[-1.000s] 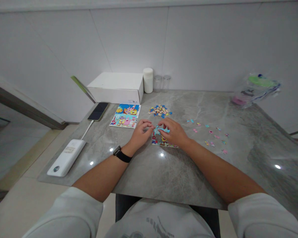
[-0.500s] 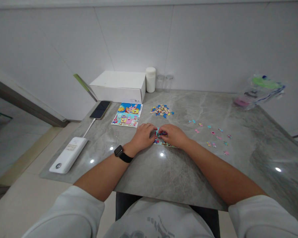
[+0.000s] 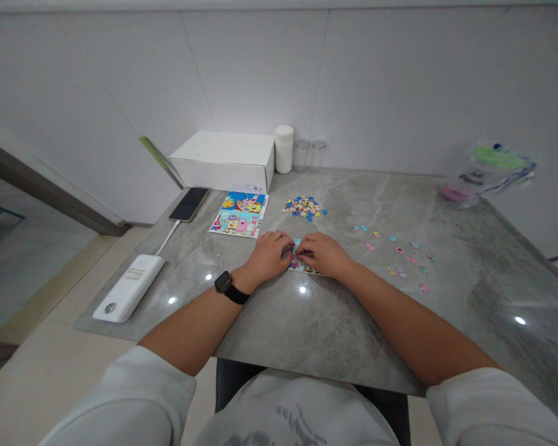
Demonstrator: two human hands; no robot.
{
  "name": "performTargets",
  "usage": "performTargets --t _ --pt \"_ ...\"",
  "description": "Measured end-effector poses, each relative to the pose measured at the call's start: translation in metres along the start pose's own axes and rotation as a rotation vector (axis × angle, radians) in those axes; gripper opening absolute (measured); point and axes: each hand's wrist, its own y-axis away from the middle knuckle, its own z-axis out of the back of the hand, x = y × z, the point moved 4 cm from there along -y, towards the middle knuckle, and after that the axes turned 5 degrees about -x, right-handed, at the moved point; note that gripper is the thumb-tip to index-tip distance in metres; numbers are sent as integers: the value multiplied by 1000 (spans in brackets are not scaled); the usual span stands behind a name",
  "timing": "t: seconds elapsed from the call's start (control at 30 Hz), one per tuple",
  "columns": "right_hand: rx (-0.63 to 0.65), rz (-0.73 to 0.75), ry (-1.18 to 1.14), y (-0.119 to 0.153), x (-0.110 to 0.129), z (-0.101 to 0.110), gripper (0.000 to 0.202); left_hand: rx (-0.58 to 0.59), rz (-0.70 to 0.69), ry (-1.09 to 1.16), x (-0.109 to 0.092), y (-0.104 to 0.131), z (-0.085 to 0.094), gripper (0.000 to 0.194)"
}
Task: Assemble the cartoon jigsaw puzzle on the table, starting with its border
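Observation:
A small, partly covered jigsaw puzzle lies flat on the grey marbled table, between my hands. My left hand is curled at its left edge, thumb and fingers closed on that side. Over the puzzle's upper right part, my right hand has its fingertips pinched together at a puzzle piece, which they mostly hide. A heap of puzzle pieces sits beyond my hands. Several loose pink, blue and yellow pieces are scattered to the right. The printed cartoon picture sheet lies beyond my left hand.
At the back stand a white box, a white bottle and two clear glasses. A phone is cabled to a white power bank near the left edge. A plastic bag stands at the back right.
My right fingertips have shifted very slightly over the puzzle. My left hand keeps its place at the edge. The whole view has moved a little.

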Motion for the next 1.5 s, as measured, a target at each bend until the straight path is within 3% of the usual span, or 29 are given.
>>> performTargets --t 0.13,0.33,1.1,1.2,1.33,1.5 --pt "-30 -24 -38 -1 -3 5 15 2 0 -11 -1 0 1 22" --pt "-150 -180 -32 -2 -17 18 20 12 -10 -2 -3 0 3 22" --pt "27 -53 4 1 1 10 28 42 -44 -12 5 -1 -8 29" --pt "-3 -67 11 -1 4 23 30 36 -47 -3 5 -1 -8 29" --pt "-107 -113 -17 -2 -1 58 34 34 -55 13 4 -2 -7 25" --pt "-178 -193 -11 20 -23 93 36 34 -89 37 2 -4 -5 26"
